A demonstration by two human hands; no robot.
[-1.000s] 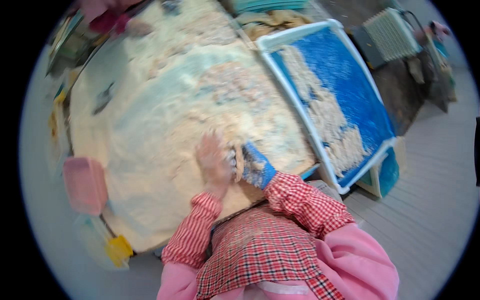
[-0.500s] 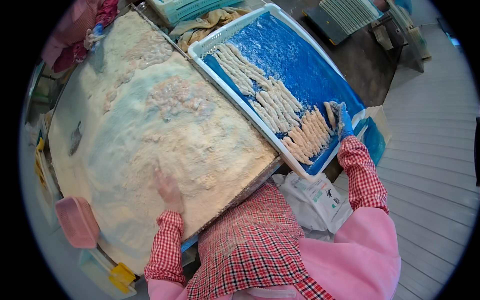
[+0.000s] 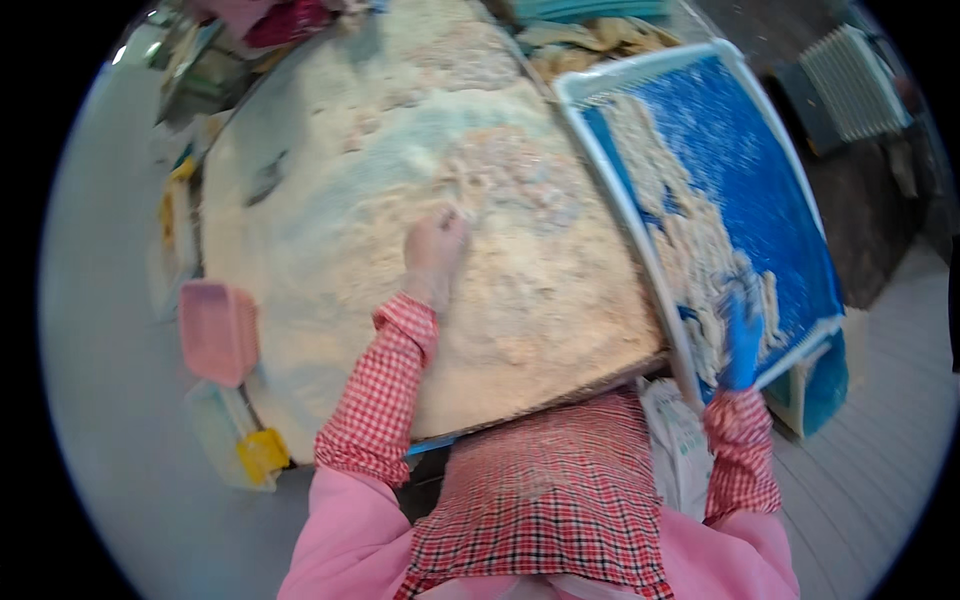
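My left hand (image 3: 437,248) is over the flour-covered worktop (image 3: 330,300), its fingers closed at the near edge of a heap of wet, pinkish raw pieces (image 3: 525,170). Pale matter shows at the fingertips, too blurred to name. In a blue glove, my right hand (image 3: 741,335) hovers over or touches the near right part of the tray; motion smears its fingers. Long flour-coated strips (image 3: 690,235) lie side by side in rows under and beside it, on the blue sheet (image 3: 775,190) that lines the white tray (image 3: 640,265).
A pink basket (image 3: 218,332) stands at the worktop's left edge, near a yellow object (image 3: 262,456). Stacked turquoise trays (image 3: 585,10) and tan cloth (image 3: 600,38) lie at the back. Another person's sleeve (image 3: 285,22) shows at the far left. A white sack (image 3: 677,440) stands below the tray.
The view has swung left. My left hand has moved away from me to the raw heap and closed. My right hand has come back from the strip at the row's right end.
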